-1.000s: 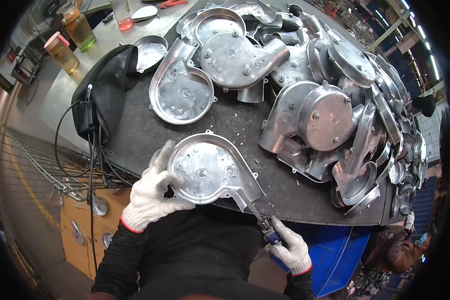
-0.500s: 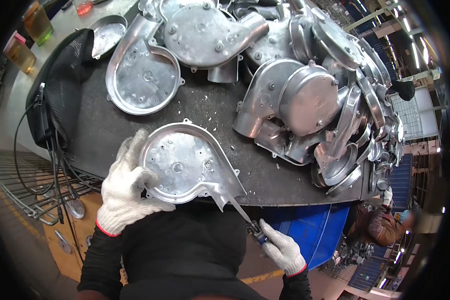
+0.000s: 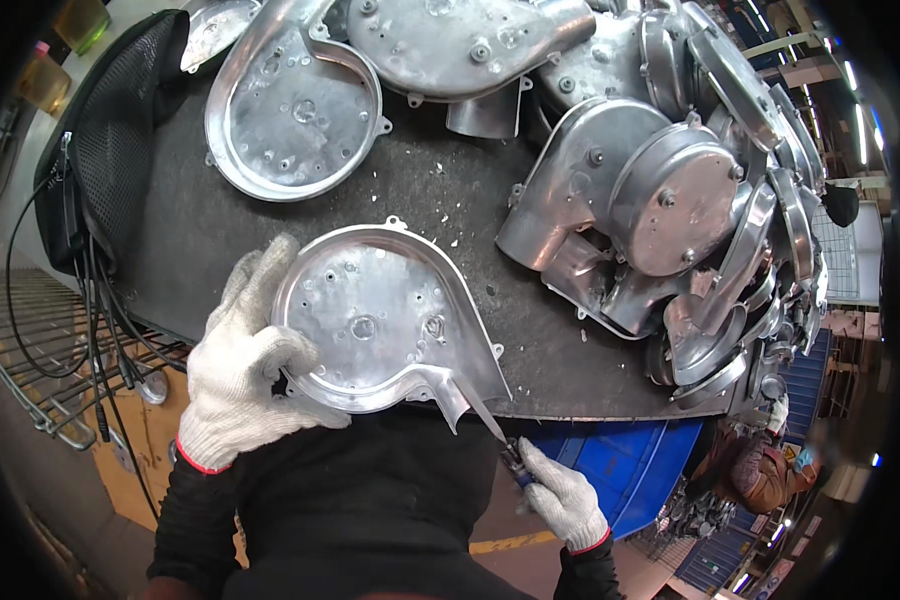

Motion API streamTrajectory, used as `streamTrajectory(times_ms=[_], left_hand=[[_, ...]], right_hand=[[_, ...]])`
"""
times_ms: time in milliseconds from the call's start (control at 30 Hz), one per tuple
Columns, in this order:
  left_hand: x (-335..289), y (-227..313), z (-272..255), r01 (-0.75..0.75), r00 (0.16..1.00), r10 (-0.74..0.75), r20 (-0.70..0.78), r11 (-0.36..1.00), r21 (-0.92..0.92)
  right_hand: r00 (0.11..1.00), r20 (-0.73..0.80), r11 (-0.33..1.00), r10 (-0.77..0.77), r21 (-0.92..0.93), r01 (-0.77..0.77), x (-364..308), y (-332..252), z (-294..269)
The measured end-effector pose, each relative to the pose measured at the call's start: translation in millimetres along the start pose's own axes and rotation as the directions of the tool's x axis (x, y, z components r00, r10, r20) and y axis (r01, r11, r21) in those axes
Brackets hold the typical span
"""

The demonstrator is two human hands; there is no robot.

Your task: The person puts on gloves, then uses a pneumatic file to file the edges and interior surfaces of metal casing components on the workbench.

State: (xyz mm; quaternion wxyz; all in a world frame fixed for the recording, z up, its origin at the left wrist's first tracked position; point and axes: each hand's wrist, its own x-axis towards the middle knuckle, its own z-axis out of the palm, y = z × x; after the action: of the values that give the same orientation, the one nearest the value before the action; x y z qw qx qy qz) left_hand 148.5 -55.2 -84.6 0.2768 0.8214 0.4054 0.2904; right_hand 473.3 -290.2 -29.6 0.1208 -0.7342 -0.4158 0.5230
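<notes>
My left hand (image 3: pixel 238 360), in a white knit glove with a red cuff edge, is closed on the left rim of a snail-shaped cast-metal blower housing (image 3: pixel 370 300). Its hollow side faces up, and its spout points down and right at the near edge of the dark tabletop. In my gloved right hand (image 3: pixel 567 495) is the dark handle of a file-like tool (image 3: pixel 486 415) with a narrow, flat grey blade. The blade tip reaches into the spout opening; whether it touches the inner wall I cannot tell.
More blower housings (image 3: pixel 295 120) lie at the back, and a heap of them (image 3: pixel 675 200) fills the right side. Metal chips dot the dark tabletop (image 3: pixel 430 195). A black mesh object (image 3: pixel 120 130) with cables stands left. Below the edge is a blue bin (image 3: pixel 620 470); another person (image 3: pixel 760 470) works far right.
The view has shifted a little, so the heap and back housings sit farther right and higher in it. Both hands keep their holds, and the blade stays at the spout.
</notes>
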Motion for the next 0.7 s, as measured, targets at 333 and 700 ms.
streamTrajectory(times_ms=[333,700], left_hand=[[0,3,2,0.104,0.994,-0.102,0.035,0.993,-0.055],[21,-2,-7,0.006,0.99,0.005,0.138,0.997,-0.076]], right_hand=[[0.995,-0.013,0.973,-0.098,-0.211,0.093,-1,-8,1],[0.988,0.12,0.87,-0.094,-0.472,0.14,9,-70,-40]])
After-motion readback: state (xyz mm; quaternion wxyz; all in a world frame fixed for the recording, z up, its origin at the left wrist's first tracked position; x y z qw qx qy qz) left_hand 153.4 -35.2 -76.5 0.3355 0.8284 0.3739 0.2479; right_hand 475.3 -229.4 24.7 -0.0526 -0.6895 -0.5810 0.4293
